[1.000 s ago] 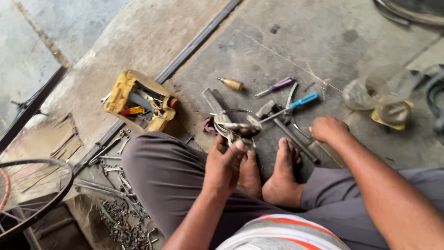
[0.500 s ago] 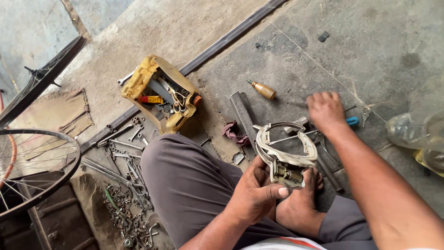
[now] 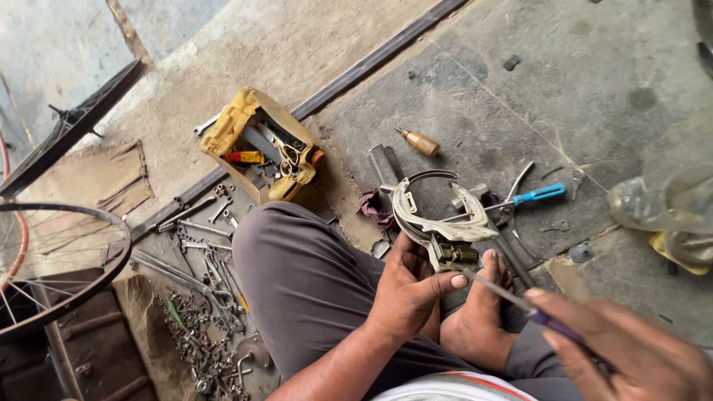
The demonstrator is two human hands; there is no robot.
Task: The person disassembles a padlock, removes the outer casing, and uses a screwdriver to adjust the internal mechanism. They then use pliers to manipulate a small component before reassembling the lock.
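Observation:
My left hand (image 3: pixel 407 291) grips a bicycle caliper brake (image 3: pixel 438 215), a curved pale metal part with a dark bolt block at its base, held above my bare feet (image 3: pixel 475 327). My right hand (image 3: pixel 624 349) is closed around a purple-handled screwdriver (image 3: pixel 520 301). Its thin shaft points up-left, and the tip sits close to the brake's bolt block. Both hands are over my lap, at the lower middle of the view.
A blue-handled tool (image 3: pixel 538 195) and a small brown oil bottle (image 3: pixel 420 142) lie on the concrete floor. A yellow box of tools (image 3: pixel 260 145) stands up-left. Loose spanners and nuts (image 3: pixel 200 297) are scattered at left, near a bicycle wheel (image 3: pixel 52 260). Clear plastic bottles (image 3: pixel 668 208) lie at right.
My right hand left the floor tools and came back toward me holding the purple screwdriver, now aimed at the brake. My left hand keeps the brake, raised a little.

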